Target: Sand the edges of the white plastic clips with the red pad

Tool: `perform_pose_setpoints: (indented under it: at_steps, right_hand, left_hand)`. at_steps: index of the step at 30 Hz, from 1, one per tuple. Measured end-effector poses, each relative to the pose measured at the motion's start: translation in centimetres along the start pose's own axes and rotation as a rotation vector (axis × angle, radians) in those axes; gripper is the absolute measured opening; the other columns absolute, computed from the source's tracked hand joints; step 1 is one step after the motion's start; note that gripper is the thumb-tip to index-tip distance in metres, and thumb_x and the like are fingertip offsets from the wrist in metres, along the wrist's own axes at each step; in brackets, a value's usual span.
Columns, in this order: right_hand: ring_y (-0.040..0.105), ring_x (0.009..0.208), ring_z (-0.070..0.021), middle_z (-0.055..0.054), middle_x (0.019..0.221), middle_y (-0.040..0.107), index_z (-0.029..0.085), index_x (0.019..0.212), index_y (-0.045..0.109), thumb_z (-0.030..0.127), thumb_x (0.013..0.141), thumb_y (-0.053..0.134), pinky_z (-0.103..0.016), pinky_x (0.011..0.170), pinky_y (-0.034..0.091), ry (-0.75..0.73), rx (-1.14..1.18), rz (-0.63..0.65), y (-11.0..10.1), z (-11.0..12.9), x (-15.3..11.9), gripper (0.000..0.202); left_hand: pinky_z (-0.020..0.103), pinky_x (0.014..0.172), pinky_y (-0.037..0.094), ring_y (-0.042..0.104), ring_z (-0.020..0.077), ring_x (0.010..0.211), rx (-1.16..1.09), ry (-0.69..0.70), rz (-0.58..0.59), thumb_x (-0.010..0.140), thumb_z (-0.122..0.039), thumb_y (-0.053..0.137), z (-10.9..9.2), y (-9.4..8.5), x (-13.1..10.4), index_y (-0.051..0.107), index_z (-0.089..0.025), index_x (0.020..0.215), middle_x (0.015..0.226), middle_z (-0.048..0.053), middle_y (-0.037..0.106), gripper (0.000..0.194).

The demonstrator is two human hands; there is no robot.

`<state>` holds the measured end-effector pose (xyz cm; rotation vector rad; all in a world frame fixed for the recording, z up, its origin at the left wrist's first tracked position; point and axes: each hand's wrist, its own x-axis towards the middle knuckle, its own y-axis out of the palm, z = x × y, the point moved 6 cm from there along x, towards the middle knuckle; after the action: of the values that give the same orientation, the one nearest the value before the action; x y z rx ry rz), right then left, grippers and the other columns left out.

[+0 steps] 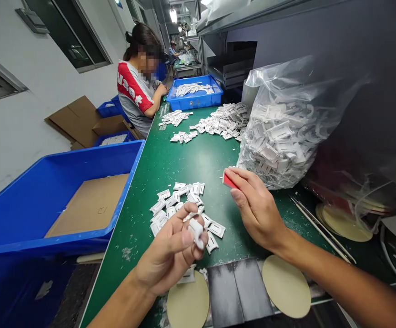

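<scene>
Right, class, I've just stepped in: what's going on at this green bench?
A person's left hand pinches a small white plastic part above a loose pile of white parts. The right hand grips a small red tool beside a clear bag of parts. Farther along, a co-worker sits at the same bench.

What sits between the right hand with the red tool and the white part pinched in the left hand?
Nothing visible. The right hand holds the red tool above bare green table; the left hand pinches the white part apart from it. The loose pile of parts lies below and leftward.
</scene>
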<state>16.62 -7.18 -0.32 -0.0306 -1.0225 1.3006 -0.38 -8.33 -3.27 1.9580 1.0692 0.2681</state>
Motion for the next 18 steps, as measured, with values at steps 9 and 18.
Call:
perform_pose_setpoints:
  at_steps: [9,18]
  right_hand:
    - [0.045,0.132,-0.03,-0.016,0.145,0.045,0.02,0.15,0.04,0.022,0.1,0.043,-0.052,0.109,0.041,-0.198,0.052,0.041,-0.1,2.3,-1.5,0.05]
    - [0.051,0.12,-0.0275,-0.005,0.15,0.049,0.028,0.137,0.057,0.013,0.092,0.057,-0.046,0.099,0.051,-0.492,-0.214,-0.004,-0.1,3.9,-1.6,0.048]
  left_hand:
    - [0.018,0.067,0.058,0.07,0.0111,0.076,-0.082,0.063,-0.254,0.079,-0.018,0.077,0.0,-1.8,0.5,0.062,-0.019,0.095,0.082,-0.001,0.067,0.022]
    - [0.021,0.065,0.052,0.061,0.0079,0.062,-0.07,0.045,-0.288,0.079,-0.023,0.078,1.0,-1.8,0.7,0.066,-0.019,0.094,0.078,-0.002,0.067,0.02]
